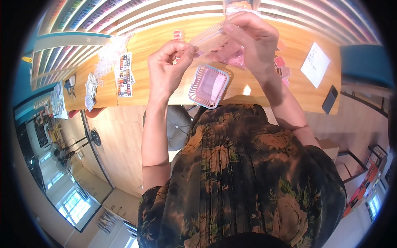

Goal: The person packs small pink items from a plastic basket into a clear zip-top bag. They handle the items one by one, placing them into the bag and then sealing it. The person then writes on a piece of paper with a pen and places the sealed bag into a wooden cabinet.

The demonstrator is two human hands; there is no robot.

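Note:
A clear plastic bag [210, 36] is stretched between my two hands above the table. My left hand [170, 62] pinches one end of its top edge between thumb and fingertips. At the other end, my right hand [253, 39] grips the same edge with thumb and fingers. Pink material [228, 53] shows in or behind the lower part of the bag; I cannot tell which, nor what it is made of. Just below the bag, near the table's front edge, stands a small basket [209, 86] with slatted sides and a light blue rim.
Small pink and red packets [281, 66] lie right of my right wrist. Farther right are a white sheet [315, 65] and a dark phone [330, 99]. A label sheet [124, 76] and clear bags [112, 51] lie left. Racks of colourful items [89, 18] line the table's back.

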